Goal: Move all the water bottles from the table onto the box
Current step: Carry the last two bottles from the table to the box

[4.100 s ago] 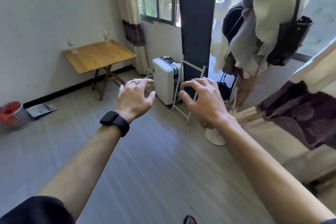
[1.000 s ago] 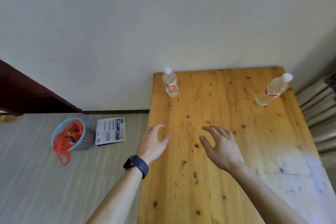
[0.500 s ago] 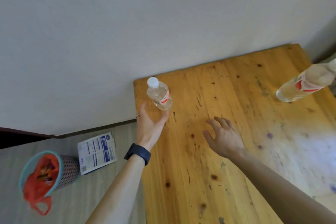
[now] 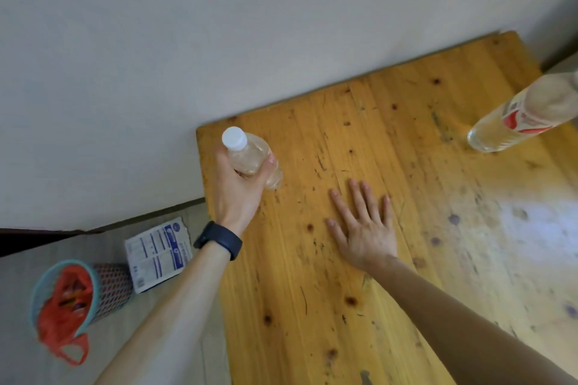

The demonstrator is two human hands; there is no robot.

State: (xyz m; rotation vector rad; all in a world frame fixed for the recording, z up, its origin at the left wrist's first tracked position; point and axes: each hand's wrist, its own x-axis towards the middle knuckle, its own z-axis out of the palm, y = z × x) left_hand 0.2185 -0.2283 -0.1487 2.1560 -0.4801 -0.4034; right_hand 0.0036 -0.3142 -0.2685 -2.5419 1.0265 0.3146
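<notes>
A small clear water bottle [image 4: 247, 153] with a white cap stands at the far left corner of the wooden table [image 4: 406, 259]. My left hand [image 4: 237, 191], a dark watch on its wrist, grips this bottle around its body. A second clear bottle [image 4: 519, 119] with a red and white label stands near the table's far right edge, partly cut off by the frame. My right hand [image 4: 364, 225] lies flat on the tabletop with fingers spread, between the two bottles. No box is in view.
A white wall runs along the table's far edge. On the floor to the left stand a small basket [image 4: 78, 294] with an orange bag in it and a white and blue printed packet [image 4: 158, 255].
My left hand has closed around the small bottle it was reaching for. My right hand has lowered flat onto the tabletop.
</notes>
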